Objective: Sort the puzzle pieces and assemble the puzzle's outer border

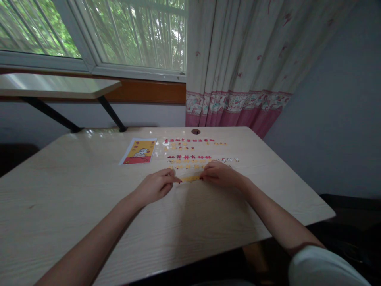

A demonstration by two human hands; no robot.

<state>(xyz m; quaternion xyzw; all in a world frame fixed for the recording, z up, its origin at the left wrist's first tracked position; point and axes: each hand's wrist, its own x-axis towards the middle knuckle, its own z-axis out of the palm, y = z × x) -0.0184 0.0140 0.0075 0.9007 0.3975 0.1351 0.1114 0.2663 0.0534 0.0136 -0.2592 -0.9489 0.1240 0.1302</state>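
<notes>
A narrow yellow strip of joined jigsaw pieces (pixel 191 179) lies on the desk between my hands. At its left end is my left hand (pixel 158 185), its index finger stretched onto the strip and its other fingers curled. My right hand (pixel 220 174) has its fingers pinched at the right end, beside a small dark red patch. Just beyond lie rows of loose jigsaw pieces: yellow ones (pixel 187 167), red ones (pixel 186 157) and white ones (pixel 231 160). Part of the nearest rows is hidden behind my right hand.
A picture card (pixel 141 152) with a white bird on yellow and red lies left of the rows. Farther back is another red row (pixel 190 140). The wooden desk (pixel 74 190) has a cable hole (pixel 195 132), a raised shelf (pixel 59 85) and a curtain (pixel 235 79) behind.
</notes>
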